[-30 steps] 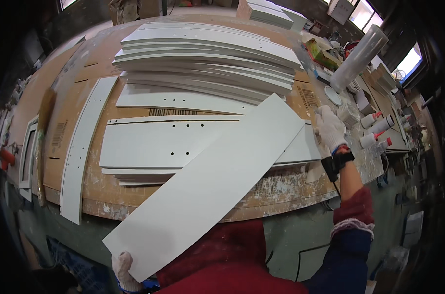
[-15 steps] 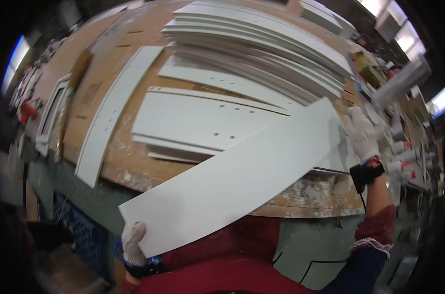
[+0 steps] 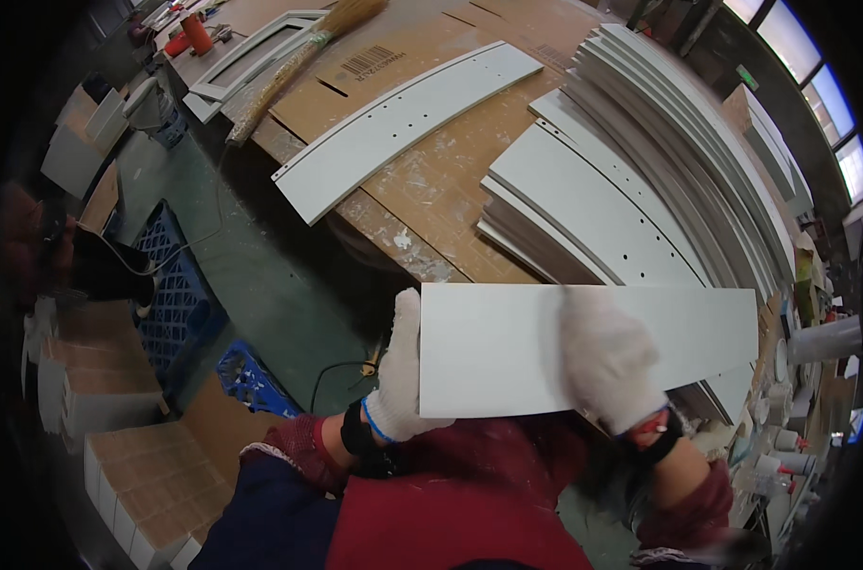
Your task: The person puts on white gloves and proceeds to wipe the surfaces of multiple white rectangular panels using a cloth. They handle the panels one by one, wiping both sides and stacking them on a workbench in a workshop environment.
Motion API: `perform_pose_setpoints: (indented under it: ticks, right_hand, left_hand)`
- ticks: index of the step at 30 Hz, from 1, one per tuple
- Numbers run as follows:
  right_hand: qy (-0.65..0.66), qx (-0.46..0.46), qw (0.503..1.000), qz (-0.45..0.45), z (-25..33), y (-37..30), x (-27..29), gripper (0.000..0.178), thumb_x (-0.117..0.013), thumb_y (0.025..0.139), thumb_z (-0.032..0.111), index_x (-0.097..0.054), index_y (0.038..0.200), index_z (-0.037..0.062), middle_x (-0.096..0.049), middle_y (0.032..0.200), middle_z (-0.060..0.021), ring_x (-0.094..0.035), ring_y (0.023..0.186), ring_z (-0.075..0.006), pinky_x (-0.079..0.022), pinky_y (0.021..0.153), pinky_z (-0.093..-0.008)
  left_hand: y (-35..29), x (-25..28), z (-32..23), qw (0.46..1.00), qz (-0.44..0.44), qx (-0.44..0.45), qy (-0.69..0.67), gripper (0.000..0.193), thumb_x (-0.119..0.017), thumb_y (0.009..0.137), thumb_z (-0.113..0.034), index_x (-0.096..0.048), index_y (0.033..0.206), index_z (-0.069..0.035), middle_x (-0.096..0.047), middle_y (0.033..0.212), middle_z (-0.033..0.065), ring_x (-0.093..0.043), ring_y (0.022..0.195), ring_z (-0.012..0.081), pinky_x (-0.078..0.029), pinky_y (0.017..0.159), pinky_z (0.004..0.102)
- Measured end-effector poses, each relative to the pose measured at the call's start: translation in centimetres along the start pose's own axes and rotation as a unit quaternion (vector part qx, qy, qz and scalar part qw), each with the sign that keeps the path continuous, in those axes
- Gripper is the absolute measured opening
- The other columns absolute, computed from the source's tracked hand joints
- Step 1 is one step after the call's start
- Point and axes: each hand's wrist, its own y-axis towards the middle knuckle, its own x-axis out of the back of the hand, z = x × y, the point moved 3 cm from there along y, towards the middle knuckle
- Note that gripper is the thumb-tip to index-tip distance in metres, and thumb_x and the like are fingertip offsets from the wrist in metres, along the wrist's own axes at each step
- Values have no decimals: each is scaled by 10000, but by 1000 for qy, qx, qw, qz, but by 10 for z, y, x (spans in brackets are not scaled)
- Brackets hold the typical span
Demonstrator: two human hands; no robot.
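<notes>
A long white board (image 3: 498, 351) is held in front of my body, its plain face up, above the near edge of the workbench. My left hand (image 3: 403, 370), in a white knit glove, grips its left end; some fingers are hidden behind the board. My right hand (image 3: 610, 356), gloved alike, lies on the middle of the board's face. Motion smears its fingers, so I cannot tell how they are bent. Just beyond lies a short pile of white drilled boards (image 3: 569, 204).
A tall stack of white boards (image 3: 688, 142) stands at the right. One drilled board (image 3: 403, 123) lies alone on the cardboard-covered bench (image 3: 422, 214), near a straw broom (image 3: 294, 76) and a white frame (image 3: 251, 57). Blue crates (image 3: 170, 294) and stacked boxes (image 3: 156, 465) sit on the floor at left.
My right hand has moved from the board's far right end onto the middle of its face. The board now lies more level across my front. My view has turned left.
</notes>
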Motion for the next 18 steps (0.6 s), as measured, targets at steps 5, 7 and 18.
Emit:
perform_pose_setpoints:
  ticks: [5,7,18]
  right_hand:
    - [195,177,960,93,136,5,18,107,-535,814,160,-541,887,81,-575,696,-67,-624,662,-234,-490,568,-346]
    - [281,71,950,112,97,-1,27,319,-569,789,80,-597,1106,109,-609,716,-66,-624,623,-274,-495,547,-383]
    - [151,212,953,154,134,-10,5,33,-546,819,147,-537,811,117,-564,675,-61,-622,639,-250,-491,536,-329]
  left_hand:
    - [11,-25,-19,889,55,170,-422,637,-316,963,-596,-492,1284,-75,-583,1213,101,-562,1111,243,-470,938,397]
    - [8,-28,-25,882,75,188,-424,581,-331,972,-567,-514,1251,-92,-594,1175,77,-575,1081,230,-484,916,375]
    - [12,-20,-9,906,62,155,-389,692,-285,952,-624,-430,1346,-75,-526,1292,118,-538,1152,270,-461,963,420]
